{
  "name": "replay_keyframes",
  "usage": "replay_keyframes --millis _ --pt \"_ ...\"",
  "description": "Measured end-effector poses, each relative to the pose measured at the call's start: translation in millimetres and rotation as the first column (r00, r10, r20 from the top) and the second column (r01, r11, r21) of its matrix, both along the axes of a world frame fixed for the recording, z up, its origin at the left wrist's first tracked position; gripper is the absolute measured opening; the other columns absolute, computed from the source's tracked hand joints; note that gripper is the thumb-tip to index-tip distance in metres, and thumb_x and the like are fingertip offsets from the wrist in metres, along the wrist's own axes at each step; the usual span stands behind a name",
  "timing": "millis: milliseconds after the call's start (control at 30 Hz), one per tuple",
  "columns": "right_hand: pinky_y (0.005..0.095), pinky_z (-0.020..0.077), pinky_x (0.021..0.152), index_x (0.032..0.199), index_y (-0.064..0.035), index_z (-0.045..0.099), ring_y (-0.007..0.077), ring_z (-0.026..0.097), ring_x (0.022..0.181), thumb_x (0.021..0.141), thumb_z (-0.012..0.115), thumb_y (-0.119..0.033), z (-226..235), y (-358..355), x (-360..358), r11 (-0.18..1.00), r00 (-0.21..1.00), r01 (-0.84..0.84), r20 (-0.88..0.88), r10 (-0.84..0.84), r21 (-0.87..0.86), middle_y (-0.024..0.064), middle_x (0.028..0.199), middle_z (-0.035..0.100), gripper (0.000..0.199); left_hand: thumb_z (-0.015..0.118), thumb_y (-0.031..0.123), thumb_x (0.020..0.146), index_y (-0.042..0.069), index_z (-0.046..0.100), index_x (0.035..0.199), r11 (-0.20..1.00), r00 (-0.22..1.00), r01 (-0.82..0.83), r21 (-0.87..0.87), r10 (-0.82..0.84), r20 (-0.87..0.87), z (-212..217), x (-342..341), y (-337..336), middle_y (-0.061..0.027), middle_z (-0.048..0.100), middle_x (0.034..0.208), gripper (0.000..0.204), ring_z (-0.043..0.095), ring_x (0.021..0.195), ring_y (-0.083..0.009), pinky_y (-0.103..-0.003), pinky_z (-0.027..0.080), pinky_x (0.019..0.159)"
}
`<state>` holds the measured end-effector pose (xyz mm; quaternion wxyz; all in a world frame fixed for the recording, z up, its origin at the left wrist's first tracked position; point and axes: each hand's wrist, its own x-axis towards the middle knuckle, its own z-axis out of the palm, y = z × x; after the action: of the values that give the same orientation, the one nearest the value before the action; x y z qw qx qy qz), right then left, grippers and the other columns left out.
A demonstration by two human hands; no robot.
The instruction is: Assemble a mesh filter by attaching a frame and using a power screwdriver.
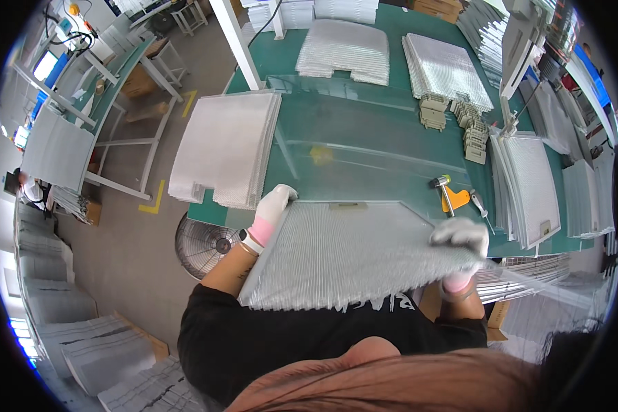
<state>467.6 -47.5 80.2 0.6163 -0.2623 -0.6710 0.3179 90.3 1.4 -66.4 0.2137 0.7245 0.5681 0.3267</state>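
Note:
A large grey-white ribbed panel (350,254) is tilted in front of my body, its far edge over the green table. A smooth pale strip runs along its left side, and a small beige clip (348,206) sits on the far edge. My left hand (276,201), in a white and pink glove, is closed on the panel's far left corner. At the right corner my right hand (462,237), gloved alike and slightly blurred, has its fingers curled over the panel's edge. Its fingertips are partly hidden. A thin pale strip runs near this hand toward the lower right.
On the green table (364,147) stand panel stacks at left (226,141), back (343,48) and right (446,65). Beige clips (475,141) lie in rows. A hammer (443,192), an orange tool (456,200) and a screwdriver (482,206) lie nearby. A fan (209,244) stands below left.

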Motion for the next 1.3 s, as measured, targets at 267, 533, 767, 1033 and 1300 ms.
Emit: replay_keyframes --millis 267,533,767,1033,1300 --pt "0.0217 0.036 0.059 0.091 -0.0009 0.056 0.0033 0.039 0.067 0.095 0.059 -0.014 34.4 97.1 -22.1 0.885 0.925 0.376 0.056 -0.376 -0.275 -0.0043 0.076 0.048 0.014 0.084 0.028 0.071 0.002 0.065 0.096 0.959 0.956 -0.284 0.012 0.283 0.073 24.3 37.6 -4.1 -0.0164 0.07 0.089 0.041 0.067 0.081 -0.0352 -0.04 0.053 0.07" --pt "0.0203 0.0414 0.07 0.106 0.0006 0.061 0.0029 0.049 0.077 0.097 0.061 -0.012 20.6 138.9 -25.0 0.94 0.953 0.241 -0.122 -0.276 -0.242 -0.0044 0.087 0.06 0.015 0.085 0.022 0.069 -0.003 0.059 0.112 0.977 0.99 -0.127 -0.171 0.135 0.038 96.3 25.4 2.4 -0.0189 0.068 0.1 0.056 0.066 0.096 -0.0309 -0.038 0.051 0.086" --pt "0.0223 0.0447 0.076 0.109 0.0013 0.062 0.0051 0.054 0.083 0.097 0.06 -0.013 18.7 136.4 -16.3 0.931 0.95 0.262 -0.102 -0.295 -0.253 -0.0014 0.095 0.064 0.018 0.079 0.007 0.075 -0.004 0.044 0.134 0.936 0.898 -0.236 0.26 0.108 0.426 109.8 51.3 31.8 -0.0135 0.062 0.119 0.07 0.06 0.108 -0.0237 -0.036 0.046 0.099" --pt "0.0209 0.0429 0.071 0.105 0.0003 0.062 0.0039 0.052 0.08 0.097 0.06 -0.013 19.3 133.9 -13.6 0.957 0.967 0.22 -0.084 -0.239 -0.191 -0.0027 0.093 0.062 0.016 0.066 -0.001 0.086 -0.002 0.061 0.11 0.986 0.558 0.016 0.167 -0.148 0.816 207.3 34.0 44.3 -0.0027 0.065 0.097 0.025 0.058 0.081 -0.0066 -0.022 0.048 0.074" --pt "0.0204 0.0412 0.073 0.103 -0.0005 0.06 0.0032 0.049 0.08 0.096 0.06 -0.01 10.3 113.5 -20.7 0.95 0.949 0.257 -0.139 -0.282 -0.178 -0.003 0.091 0.059 0.012 0.058 -0.005 0.089 -0.003 0.061 0.107 0.907 0.61 -0.176 0.383 -0.205 0.765 190.3 40.5 45.7 -0.0004 0.062 0.087 0.019 0.05 0.07 -0.0014 -0.017 0.042 0.064"
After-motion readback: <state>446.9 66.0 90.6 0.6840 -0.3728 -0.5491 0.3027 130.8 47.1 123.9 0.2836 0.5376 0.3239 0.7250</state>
